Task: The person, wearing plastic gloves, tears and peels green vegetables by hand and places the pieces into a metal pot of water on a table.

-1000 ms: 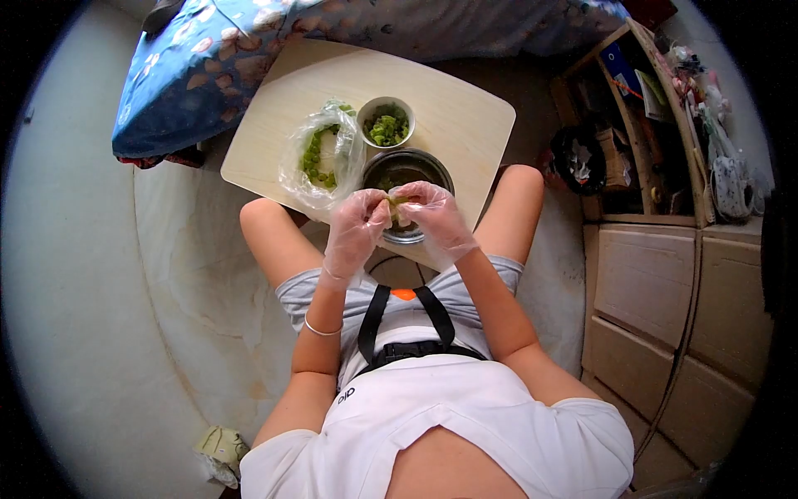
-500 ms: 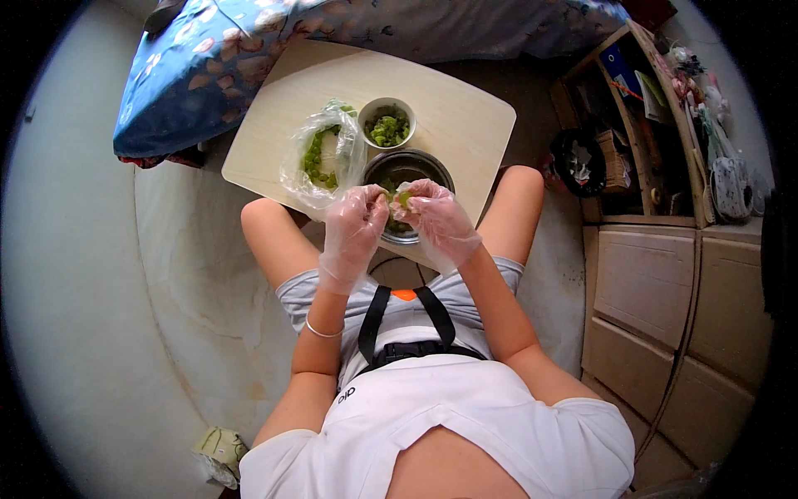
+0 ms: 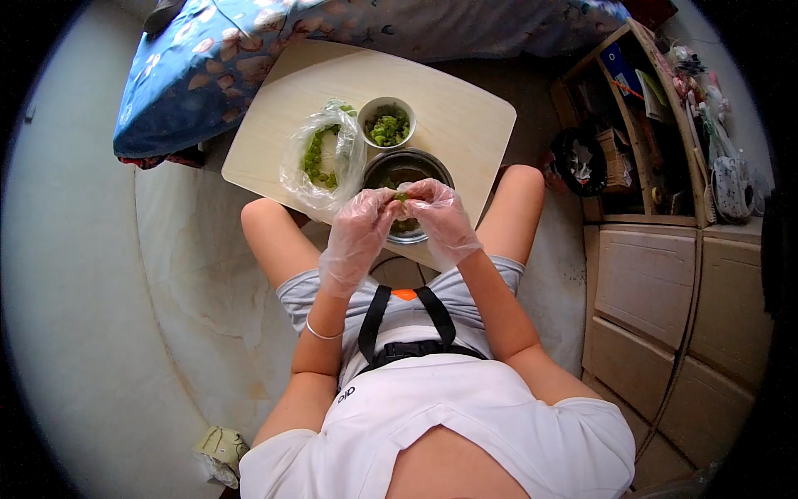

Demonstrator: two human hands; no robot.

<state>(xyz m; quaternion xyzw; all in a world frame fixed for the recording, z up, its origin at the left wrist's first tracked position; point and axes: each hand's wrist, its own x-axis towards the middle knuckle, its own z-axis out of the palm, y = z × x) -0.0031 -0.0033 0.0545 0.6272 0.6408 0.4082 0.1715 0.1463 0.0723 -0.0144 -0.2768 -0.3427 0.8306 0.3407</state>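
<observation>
Both my hands wear clear plastic gloves and meet above the near side of a metal bowl (image 3: 402, 153). Pinched between my fingertips is a small green piece (image 3: 401, 197), too small to name more exactly. My left hand (image 3: 359, 230) has its fingers closed at one side of the piece. From the other side, the closed fingers of my right hand (image 3: 440, 219) grip it too. Dark liquid and some green bits show in the metal bowl, partly hidden by my hands. A white bowl (image 3: 387, 101) behind it holds green pieces (image 3: 388, 130). Left of both, an open plastic bag (image 3: 293, 166) contains more green pieces (image 3: 314, 162).
The pale low table (image 3: 470, 112) reaches between my knees. A bed with a blue floral cover (image 3: 199, 75) borders its far side. On the right stand a wooden shelf (image 3: 636, 125), a black-lined bin (image 3: 578, 162) and cabinets (image 3: 644, 279).
My hands have come closer together, and their fingertips now meet on the green piece. My left hand has shifted slightly right. The bowls and bag have stayed put.
</observation>
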